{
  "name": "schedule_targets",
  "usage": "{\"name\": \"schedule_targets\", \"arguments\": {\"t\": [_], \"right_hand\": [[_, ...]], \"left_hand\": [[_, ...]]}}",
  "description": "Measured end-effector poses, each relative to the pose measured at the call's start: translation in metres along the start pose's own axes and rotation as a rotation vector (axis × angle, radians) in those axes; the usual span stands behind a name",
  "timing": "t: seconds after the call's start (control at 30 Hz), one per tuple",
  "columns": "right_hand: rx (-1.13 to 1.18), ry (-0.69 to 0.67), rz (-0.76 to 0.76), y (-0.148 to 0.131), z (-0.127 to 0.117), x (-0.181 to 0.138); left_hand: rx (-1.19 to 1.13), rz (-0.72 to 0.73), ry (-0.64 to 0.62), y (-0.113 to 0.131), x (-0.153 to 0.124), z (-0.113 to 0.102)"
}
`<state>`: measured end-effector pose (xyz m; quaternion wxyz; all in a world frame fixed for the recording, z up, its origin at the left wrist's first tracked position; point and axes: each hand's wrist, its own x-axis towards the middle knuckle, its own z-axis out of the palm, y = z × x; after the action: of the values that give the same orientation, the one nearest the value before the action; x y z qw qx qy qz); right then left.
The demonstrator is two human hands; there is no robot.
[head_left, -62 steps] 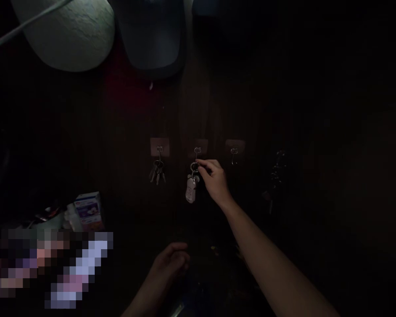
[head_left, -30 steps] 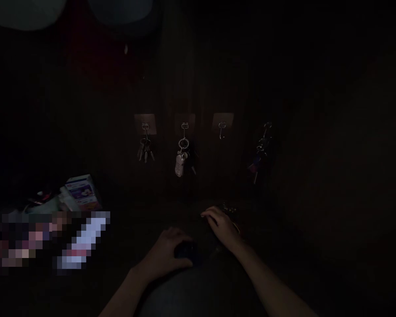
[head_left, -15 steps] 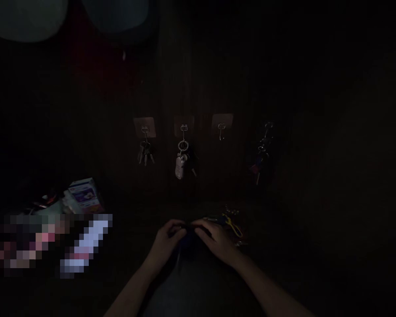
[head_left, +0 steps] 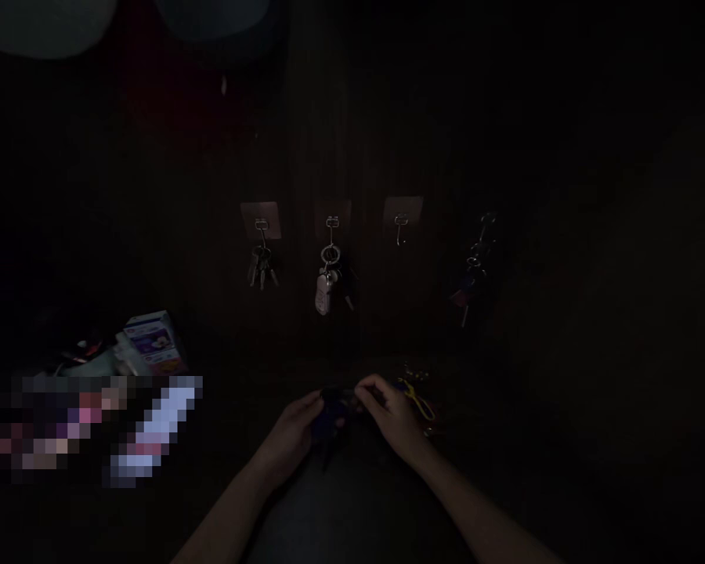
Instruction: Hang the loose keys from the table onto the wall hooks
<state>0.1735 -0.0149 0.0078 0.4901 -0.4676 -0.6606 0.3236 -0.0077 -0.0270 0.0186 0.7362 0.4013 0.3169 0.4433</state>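
Note:
The scene is very dark. My left hand (head_left: pixel 291 435) and my right hand (head_left: pixel 391 411) meet low in the middle, both pinching a small dark blue object (head_left: pixel 332 411) that I cannot make out clearly. Just right of my right hand lies a yellow-tagged key bunch (head_left: pixel 417 395) on a dark surface. Above, on a dark wall, three adhesive hooks hang in a row: the left hook carries a small key bunch (head_left: pixel 262 266), the middle one a ring with a white fob (head_left: pixel 324 290), and the right hook (head_left: pixel 400 227) is bare.
Another key bunch (head_left: pixel 473 266) hangs further right on the wall. A small white and purple box (head_left: pixel 153 341) stands at the left among dim clutter, above a blurred patch. Pale rounded shapes (head_left: pixel 47 23) show at the top left.
My right hand has come down from the middle hook, leaving the white-fob keys hanging. Both hands have come together on the small dark object and lifted it slightly.

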Motion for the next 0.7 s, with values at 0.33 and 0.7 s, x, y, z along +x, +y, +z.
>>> {"name": "schedule_targets", "arguments": {"t": [0.33, 0.7], "right_hand": [[0.151, 0.039, 0.016, 0.0, -0.003, 0.0], [-0.067, -0.052, -0.248, -0.01, -0.007, -0.003]], "left_hand": [[0.071, 0.04, 0.147, -0.002, 0.002, -0.011], [0.413, 0.235, 0.331, 0.005, -0.002, 0.001]]}}
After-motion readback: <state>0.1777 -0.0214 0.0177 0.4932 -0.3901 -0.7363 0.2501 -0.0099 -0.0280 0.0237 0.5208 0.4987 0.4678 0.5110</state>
